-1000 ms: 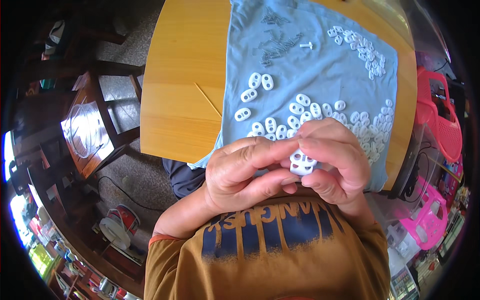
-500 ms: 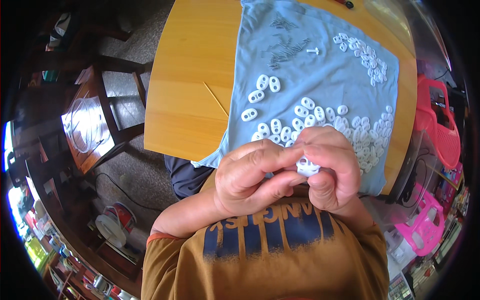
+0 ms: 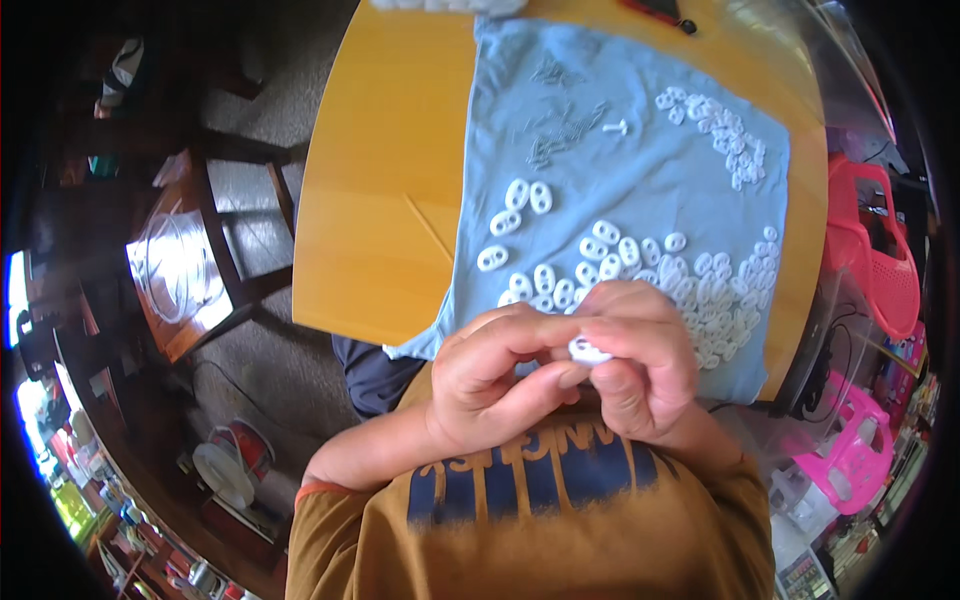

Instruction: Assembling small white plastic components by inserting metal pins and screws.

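Between my two hands is a small white plastic cord lock with two holes (image 3: pixel 587 350), pinched by the fingertips close to my chest. My left hand (image 3: pixel 490 375) grips it from the left with thumb and forefinger. From the right, my right hand (image 3: pixel 648 362) closes around its other side, hiding part of it. Just beyond my hands, many white two-holed cord lock pieces (image 3: pixel 606 232) lie on a blue cloth (image 3: pixel 590 60). Several more (image 3: pixel 517 194) sit apart at the left. Small metal springs (image 3: pixel 565 130) are heaped farther off, near a white T-shaped piece (image 3: pixel 616 128).
A band of smaller white pieces (image 3: pixel 735 140) lies at the cloth's far right. The wooden table (image 3: pixel 385 180) holds a thin yellow stick (image 3: pixel 428 226) on its left. A dark object (image 3: pixel 655 10) rests at the far edge. Red (image 3: pixel 870 250) and pink plastic stools (image 3: pixel 855 450) stand at right.
The view has shifted, so the table appears lower. The cord lock is tilted differently between my fingers, showing less of its face. Both hands still pinch it.
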`<state>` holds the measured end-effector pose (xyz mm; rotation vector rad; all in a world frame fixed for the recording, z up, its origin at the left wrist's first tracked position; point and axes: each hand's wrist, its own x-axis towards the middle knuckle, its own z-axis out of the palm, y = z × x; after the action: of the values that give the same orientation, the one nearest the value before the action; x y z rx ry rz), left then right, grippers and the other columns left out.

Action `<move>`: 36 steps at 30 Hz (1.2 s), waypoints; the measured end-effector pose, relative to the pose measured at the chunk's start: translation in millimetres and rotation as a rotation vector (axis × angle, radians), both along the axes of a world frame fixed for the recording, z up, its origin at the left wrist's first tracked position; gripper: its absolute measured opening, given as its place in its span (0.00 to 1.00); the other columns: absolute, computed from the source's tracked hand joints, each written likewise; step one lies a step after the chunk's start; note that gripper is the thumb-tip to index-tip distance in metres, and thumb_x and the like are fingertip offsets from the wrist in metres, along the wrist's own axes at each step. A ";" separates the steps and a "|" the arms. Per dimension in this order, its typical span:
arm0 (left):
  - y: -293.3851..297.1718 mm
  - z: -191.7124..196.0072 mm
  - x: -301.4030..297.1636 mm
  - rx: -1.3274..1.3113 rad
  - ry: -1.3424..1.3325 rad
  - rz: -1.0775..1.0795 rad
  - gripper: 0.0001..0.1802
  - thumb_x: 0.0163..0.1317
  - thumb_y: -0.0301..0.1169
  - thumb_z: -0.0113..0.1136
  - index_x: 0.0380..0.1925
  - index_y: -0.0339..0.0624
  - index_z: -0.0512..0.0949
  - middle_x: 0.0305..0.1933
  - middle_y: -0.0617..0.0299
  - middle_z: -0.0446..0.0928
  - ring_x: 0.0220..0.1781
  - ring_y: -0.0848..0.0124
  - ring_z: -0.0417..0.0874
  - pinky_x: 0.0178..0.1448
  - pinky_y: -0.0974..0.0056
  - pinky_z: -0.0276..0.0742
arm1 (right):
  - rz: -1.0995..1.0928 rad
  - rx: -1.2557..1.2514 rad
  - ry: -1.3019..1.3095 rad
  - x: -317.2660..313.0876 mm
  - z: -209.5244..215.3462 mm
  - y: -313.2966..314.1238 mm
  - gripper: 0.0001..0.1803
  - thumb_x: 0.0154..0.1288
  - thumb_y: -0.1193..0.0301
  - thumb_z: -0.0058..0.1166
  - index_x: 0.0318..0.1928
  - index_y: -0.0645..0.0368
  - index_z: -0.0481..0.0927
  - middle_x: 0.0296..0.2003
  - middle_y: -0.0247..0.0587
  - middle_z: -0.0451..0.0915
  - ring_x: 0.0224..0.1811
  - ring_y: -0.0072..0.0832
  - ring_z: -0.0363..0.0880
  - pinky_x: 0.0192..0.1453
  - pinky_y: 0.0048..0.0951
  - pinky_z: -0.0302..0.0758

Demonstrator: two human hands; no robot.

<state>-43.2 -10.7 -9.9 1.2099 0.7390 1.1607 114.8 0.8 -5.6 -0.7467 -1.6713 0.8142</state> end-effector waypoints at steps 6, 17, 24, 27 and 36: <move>7.7 13.6 1.3 -0.539 -0.392 -0.109 0.11 0.61 0.19 0.52 0.44 0.32 0.71 0.37 0.59 0.75 0.31 0.77 0.77 0.34 0.75 0.75 | -0.059 -0.059 -0.179 7.4 17.8 1.2 0.20 0.57 0.76 0.55 0.51 0.66 0.73 0.36 0.39 0.76 0.32 0.29 0.73 0.34 0.26 0.70; 156.6 63.2 -10.8 0.032 -0.071 0.224 0.16 0.59 0.25 0.53 0.46 0.29 0.72 0.35 0.55 0.77 0.25 0.76 0.72 0.32 0.75 0.68 | -0.131 -0.103 -0.108 35.6 25.2 -9.0 0.18 0.53 0.81 0.55 0.47 0.68 0.76 0.30 0.40 0.77 0.27 0.30 0.74 0.32 0.27 0.70; 184.0 54.0 5.1 0.156 0.243 0.300 0.19 0.60 0.24 0.52 0.51 0.27 0.68 0.43 0.54 0.77 0.36 0.71 0.78 0.44 0.72 0.72 | -0.098 -0.057 -0.034 50.3 13.6 -4.4 0.13 0.49 0.82 0.57 0.39 0.66 0.79 0.23 0.37 0.77 0.21 0.29 0.74 0.24 0.27 0.67; 130.3 38.1 5.6 0.117 0.480 0.141 0.11 0.57 0.20 0.50 0.39 0.29 0.76 0.37 0.57 0.79 0.26 0.78 0.76 0.34 0.75 0.72 | -0.114 -0.017 -0.009 65.4 16.0 -4.0 0.14 0.49 0.81 0.57 0.40 0.68 0.79 0.23 0.36 0.76 0.20 0.28 0.73 0.24 0.27 0.67; 96.5 19.1 28.9 0.456 0.880 0.018 0.11 0.50 0.14 0.58 0.35 0.35 0.78 0.32 0.55 0.78 0.31 0.67 0.80 0.34 0.69 0.75 | -0.290 -0.222 0.430 83.0 -3.9 -2.4 0.13 0.57 0.81 0.49 0.44 0.73 0.74 0.28 0.42 0.74 0.24 0.21 0.67 0.29 0.22 0.64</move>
<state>-14.3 85.8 9.3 2.1528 1.1607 0.7934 197.9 -1.6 -9.5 -0.8719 -1.0728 0.8871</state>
